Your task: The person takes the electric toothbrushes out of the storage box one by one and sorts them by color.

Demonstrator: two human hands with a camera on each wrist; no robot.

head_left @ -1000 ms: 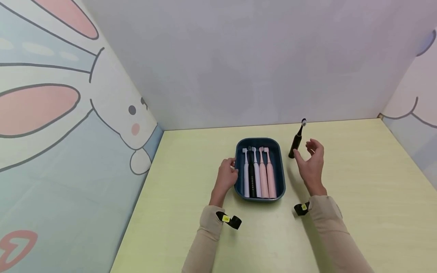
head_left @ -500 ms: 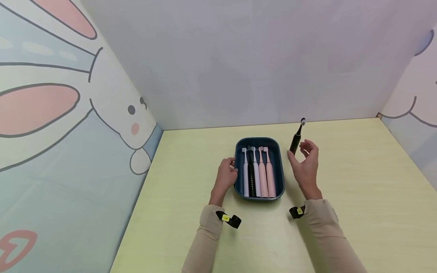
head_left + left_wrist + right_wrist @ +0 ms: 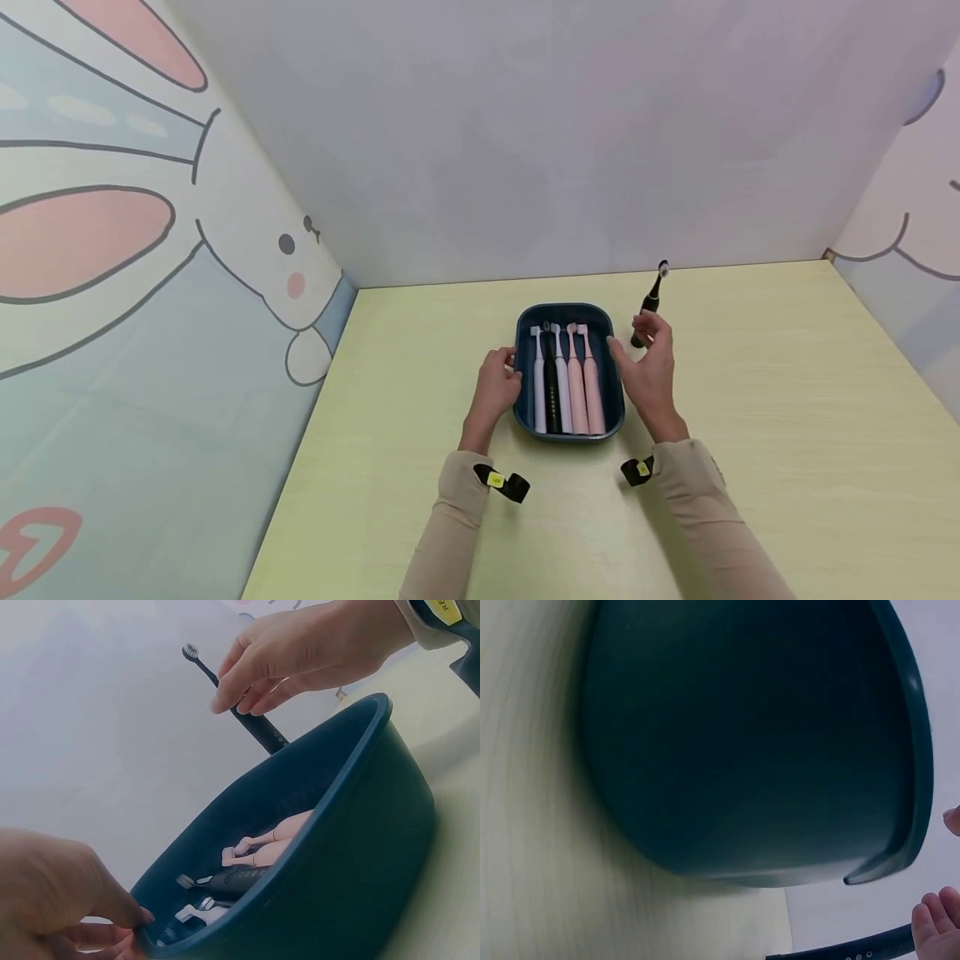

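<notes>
Pinching the tray (image 3: 367, 825), seemingly, are left fingers (image 3: 109, 932); right fingers (image 3: 936, 915) gape.

Head view: we've got bright, soft, even light; faint shadow on the counter (image 3: 420, 375) just left of the right sleeve (image 3: 705, 500). Wrist views dimmer, hazier; we see the container (image 3: 742, 750) very dark, small glint on its rim (image 3: 922, 765).

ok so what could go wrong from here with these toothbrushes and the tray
The standing black toothbrush is upright on its narrow end, so the right hand, close beside it, could knock it over. The five toothbrushes lie side by side in the tray and might slide if the left hand, at its rim, tips it.
</notes>
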